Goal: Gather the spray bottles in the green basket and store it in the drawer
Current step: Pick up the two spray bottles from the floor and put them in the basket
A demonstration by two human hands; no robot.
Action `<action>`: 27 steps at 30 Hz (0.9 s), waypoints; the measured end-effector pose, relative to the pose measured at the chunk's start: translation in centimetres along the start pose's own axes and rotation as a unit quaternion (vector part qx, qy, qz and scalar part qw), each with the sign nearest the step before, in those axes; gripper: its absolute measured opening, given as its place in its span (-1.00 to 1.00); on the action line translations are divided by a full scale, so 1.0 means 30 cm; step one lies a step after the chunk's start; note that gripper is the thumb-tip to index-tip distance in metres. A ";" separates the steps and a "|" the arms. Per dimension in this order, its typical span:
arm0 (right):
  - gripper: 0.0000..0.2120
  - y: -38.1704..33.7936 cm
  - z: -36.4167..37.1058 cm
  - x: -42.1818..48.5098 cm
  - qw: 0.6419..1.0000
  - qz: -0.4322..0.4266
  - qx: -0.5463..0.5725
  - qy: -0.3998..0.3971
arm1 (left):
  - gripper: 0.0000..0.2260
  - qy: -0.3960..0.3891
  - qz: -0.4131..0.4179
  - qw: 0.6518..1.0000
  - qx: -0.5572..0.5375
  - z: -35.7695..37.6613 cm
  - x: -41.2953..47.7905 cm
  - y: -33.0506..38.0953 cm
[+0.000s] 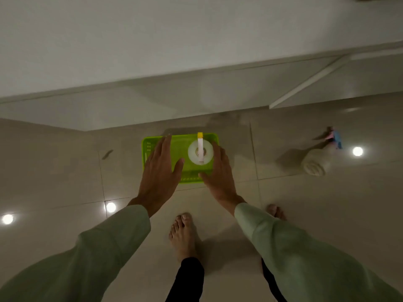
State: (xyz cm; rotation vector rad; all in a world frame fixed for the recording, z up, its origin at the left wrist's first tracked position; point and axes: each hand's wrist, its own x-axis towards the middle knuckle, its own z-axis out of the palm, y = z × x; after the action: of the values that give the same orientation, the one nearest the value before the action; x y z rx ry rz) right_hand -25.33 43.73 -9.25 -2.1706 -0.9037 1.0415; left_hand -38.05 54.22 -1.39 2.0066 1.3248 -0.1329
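Our left hand [160, 168] is spread flat, fingers together and thumb out, hanging over the left half of the basket [150, 147] and holding nothing. Our right hand [218, 171] is open too, palm turned inward beside the basket's right edge, empty; we cannot tell whether it touches the rim. Between the two hands, upright in the basket's right half, stands one spray bottle [200, 151], white with a yellow-tipped trigger head, seen from straight above. It sits just beside the right hand's fingers and near the left thumb.

The basket rests on the glossy tiled floor [65, 171], close against the base of a white cabinet [196, 101], with our bare feet behind it. Well off to the right a second bottle [316, 162] lies on its side on the tiles, its pink and blue trigger pointing away.

We judge the gathering only half done. If we lift the basket now and take it to the drawer, that far bottle gets left out. The standing bottle is tall for a shallow basket, so a tilted or uneven lift could tip it over the rim. The polished floor may let the basket slide if we push rather than grip. No open drawer shows here.
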 end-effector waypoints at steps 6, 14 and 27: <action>-0.29 0.064 -0.322 -0.133 0.998 0.000 -0.020 0.058 | -0.45 -0.005 0.064 0.998 0.000 0.019 -0.060 0.313; -0.49 0.340 -0.751 -0.142 0.971 0.094 0.021 0.219 | -0.45 -0.065 0.120 0.990 0.020 0.285 -0.028 0.731; -0.53 1.026 -0.879 0.273 0.895 0.355 0.203 0.180 | -0.45 -0.154 0.142 0.976 0.064 0.918 0.328 0.898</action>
State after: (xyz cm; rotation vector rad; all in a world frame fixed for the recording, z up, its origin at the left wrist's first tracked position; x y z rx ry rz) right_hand 10.21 25.97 -20.72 -2.2319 0.3008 0.9632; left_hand -3.00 39.09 -12.50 2.1562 0.8461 -0.3873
